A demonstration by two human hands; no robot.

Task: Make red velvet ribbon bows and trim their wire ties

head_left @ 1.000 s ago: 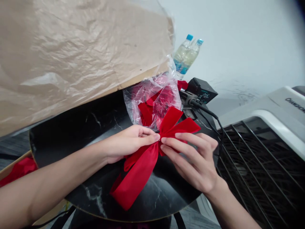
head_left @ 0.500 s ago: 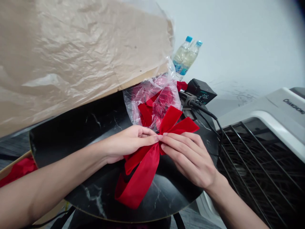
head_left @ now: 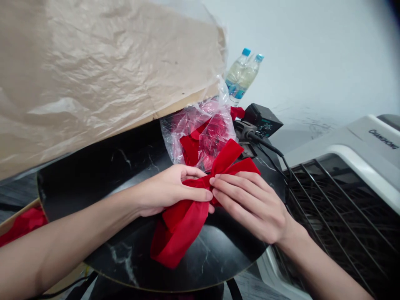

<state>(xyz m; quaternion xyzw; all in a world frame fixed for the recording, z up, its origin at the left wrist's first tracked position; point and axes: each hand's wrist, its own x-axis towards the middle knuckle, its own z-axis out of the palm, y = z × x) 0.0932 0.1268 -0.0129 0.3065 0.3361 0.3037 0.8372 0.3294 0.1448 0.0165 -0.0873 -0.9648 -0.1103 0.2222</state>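
A wide red ribbon bow (head_left: 184,233) is held over the round black marbled table (head_left: 125,254). My left hand (head_left: 175,189) pinches it near the middle, thumb on top and fingers underneath. From the other side, the fingertips of my right hand (head_left: 254,204) press on the same gathered centre. One large loop hangs down toward me, and the tails point up and away. Just beyond the bow lies a clear plastic bag (head_left: 204,133) with red and pink items inside.
A big cardboard box (head_left: 118,71) under plastic film rises at the far left. Two water bottles (head_left: 242,75), a black box with a dial (head_left: 262,120) and cables stand at the back. A white CHANGHONG appliance (head_left: 350,141) borders the right side. Red fabric (head_left: 23,225) sits at lower left.
My left thumb has slid down and across the ribbon's centre, and more red ribbon shows above it. The hanging loop has tightened slightly upward. My right hand has stayed nearly in place.
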